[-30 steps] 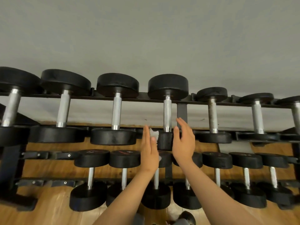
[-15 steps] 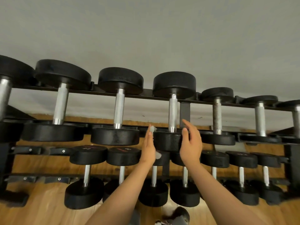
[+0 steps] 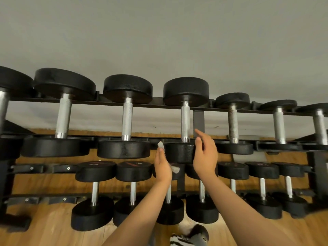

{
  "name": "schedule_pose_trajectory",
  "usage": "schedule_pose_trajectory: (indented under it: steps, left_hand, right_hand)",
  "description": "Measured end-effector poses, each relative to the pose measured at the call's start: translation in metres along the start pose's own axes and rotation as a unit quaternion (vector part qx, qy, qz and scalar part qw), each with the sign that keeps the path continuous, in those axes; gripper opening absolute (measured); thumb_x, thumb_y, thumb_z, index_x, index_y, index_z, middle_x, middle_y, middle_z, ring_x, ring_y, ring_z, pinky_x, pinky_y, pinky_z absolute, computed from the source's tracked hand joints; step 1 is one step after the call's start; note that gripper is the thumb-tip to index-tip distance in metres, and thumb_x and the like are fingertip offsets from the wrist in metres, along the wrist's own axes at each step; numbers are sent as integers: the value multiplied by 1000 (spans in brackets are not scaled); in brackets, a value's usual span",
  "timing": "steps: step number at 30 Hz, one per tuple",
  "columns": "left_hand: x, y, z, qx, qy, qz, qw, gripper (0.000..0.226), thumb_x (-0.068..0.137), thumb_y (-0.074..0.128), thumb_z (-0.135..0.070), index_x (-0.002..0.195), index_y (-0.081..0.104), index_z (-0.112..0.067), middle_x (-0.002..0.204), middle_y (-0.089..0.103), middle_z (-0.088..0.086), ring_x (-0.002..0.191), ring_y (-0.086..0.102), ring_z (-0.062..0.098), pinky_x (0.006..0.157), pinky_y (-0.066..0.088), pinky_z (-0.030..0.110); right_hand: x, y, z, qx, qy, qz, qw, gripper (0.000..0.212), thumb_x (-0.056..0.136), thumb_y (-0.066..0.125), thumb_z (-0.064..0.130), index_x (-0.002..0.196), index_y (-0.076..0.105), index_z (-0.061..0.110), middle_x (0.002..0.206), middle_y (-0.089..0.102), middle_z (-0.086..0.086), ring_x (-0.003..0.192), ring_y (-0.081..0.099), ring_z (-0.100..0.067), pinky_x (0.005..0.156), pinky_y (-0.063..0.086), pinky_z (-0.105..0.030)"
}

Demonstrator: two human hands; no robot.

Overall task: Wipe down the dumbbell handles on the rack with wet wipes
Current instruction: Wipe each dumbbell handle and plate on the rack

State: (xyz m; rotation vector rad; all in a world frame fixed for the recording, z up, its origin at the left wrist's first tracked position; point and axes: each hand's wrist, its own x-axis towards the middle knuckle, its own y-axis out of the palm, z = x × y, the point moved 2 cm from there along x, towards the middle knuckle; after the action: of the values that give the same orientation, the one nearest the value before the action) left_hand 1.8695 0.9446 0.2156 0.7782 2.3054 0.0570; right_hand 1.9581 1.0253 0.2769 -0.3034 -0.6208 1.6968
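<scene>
Here, wipe (image 3: 160,145) inside left hand (image 3: 162,167) grip.

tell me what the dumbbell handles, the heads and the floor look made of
Handles: silvery metal, likely chromed steel; shiny, with a cross-hatched knurled middle. The spotted handle further right is dull with brown patches, possibly rust.
Heads: matte black, faintly pebbled; probably rubber-coated, though painted iron is possible.
Floor: orange-brown wood planks with visible seams and knots; could be laminate.
</scene>
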Motion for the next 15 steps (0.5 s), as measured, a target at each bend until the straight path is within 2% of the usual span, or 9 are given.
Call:
schedule_pose_trajectory:
  steps: [3, 5, 8, 11, 13, 15]
  left_hand:
    - [-15, 6, -1, 50, 109, -16, 993, 49, 105, 32, -40, 152, 30, -28, 155, 37, -2, 144, 32, 16, 118, 27, 36]
    - [-24, 12, -1, 147, 228, -19, 962, 49, 105, 29, -41, 153, 22, -31, 160, 25, -9, 148, 21, 7, 121, 20, 34]
    - [-34, 23, -2, 303, 362, -10, 881, 53, 104, 19, -44, 154, 13, -28, 163, 11, -13, 149, 6, 1, 122, 7, 25]
    - [-40, 36, 2, 440, 454, -21, 775, 52, 106, 15, -36, 154, 16, -16, 163, 17, 1, 151, 6, 10, 124, 3, 29]
    - [-45, 49, 6, 503, 483, -47, 715, 49, 105, 24, -28, 151, 23, -9, 159, 29, 8, 150, 16, 17, 122, 10, 36]
    - [-52, 64, 8, 549, 502, -63, 665, 48, 101, 30, -22, 147, 32, -6, 154, 38, 11, 147, 26, 22, 120, 17, 40]
  right_hand:
    - [0, 1, -3, -5, -3, -6, 1000, 31, 101, 44, 22, 127, 60, 23, 119, 63, 9, 116, 53, -9, 101, 45, -42]
    - [1, 2, -6, -6, -8, -6, 1000, 31, 101, 43, 25, 127, 60, 23, 119, 63, 8, 115, 53, -9, 100, 46, -45]
    - [2, 2, -6, 1, -13, -6, 1000, 32, 101, 44, 25, 129, 60, 23, 123, 63, 8, 116, 52, -7, 102, 44, -44]
    - [3, -4, -7, 6, -21, 18, 1000, 32, 102, 46, 23, 132, 58, 20, 129, 60, 6, 120, 50, -9, 105, 41, -43]
    - [7, -12, -10, 80, 17, 98, 992, 35, 102, 46, 22, 136, 54, 23, 132, 53, 12, 126, 45, -8, 111, 37, -42]
    - [10, -29, -12, 198, 83, 193, 957, 38, 103, 43, 23, 140, 47, 30, 140, 44, 13, 131, 38, -2, 116, 31, -35]
